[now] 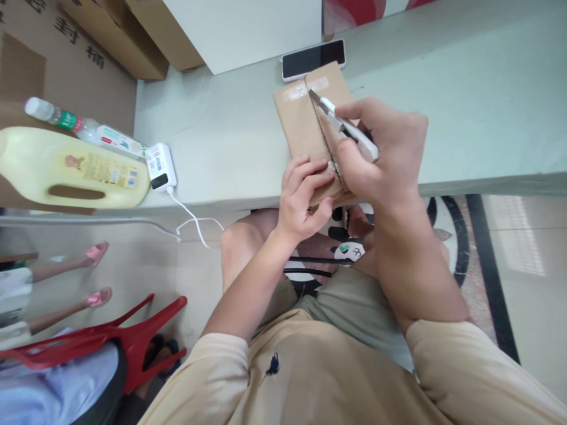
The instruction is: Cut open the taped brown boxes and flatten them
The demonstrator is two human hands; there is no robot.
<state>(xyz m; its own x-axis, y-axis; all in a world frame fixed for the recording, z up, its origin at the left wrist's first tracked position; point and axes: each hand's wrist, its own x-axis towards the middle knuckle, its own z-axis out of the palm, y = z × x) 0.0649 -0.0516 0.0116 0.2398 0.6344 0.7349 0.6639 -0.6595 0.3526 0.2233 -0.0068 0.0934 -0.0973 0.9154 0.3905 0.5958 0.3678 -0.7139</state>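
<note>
A small brown cardboard box [301,127] lies at the near edge of the pale green table [221,141], its flaps taped along the middle seam. My left hand [303,198] grips the box's near end, fingers curled over the top. My right hand [383,153] is closed round a white utility knife [343,124]. The knife's blade tip rests on the box's centre seam near the far end.
A phone [313,59] lies just beyond the box. At the left are a yellow jug [71,168], a plastic bottle [84,125] and a white charger [160,166] with its cable hanging off the edge. Cardboard cartons [110,35] stand behind. A red chair [133,339] and another person's feet [95,254] are lower left.
</note>
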